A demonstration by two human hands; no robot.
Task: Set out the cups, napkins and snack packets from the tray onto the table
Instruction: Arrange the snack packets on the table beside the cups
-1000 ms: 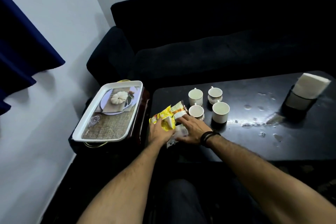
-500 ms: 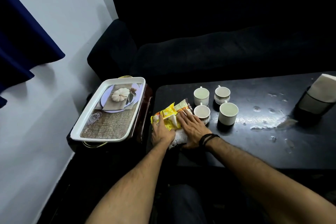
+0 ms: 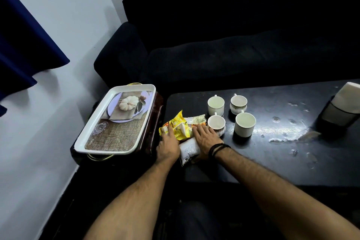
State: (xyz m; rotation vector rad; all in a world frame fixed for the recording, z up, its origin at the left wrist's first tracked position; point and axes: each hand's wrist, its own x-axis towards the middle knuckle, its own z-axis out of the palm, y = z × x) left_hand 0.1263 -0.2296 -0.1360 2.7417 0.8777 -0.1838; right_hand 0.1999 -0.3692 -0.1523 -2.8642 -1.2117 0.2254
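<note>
With the tray [image 3: 134,91] bare and cups [image 3: 215,105] out, both my hands [image 3: 168,145] lie flat, grip apart, on the snack packets [image 3: 180,126].

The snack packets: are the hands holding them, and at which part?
Not lifted. Both hands lie on the snack packets on the table: left hand at their left end, right hand flat on top.

Dark sofa [image 3: 243,31] against pale wall [image 3: 64,15], blue curtain [image 3: 21,41] at left.
</note>
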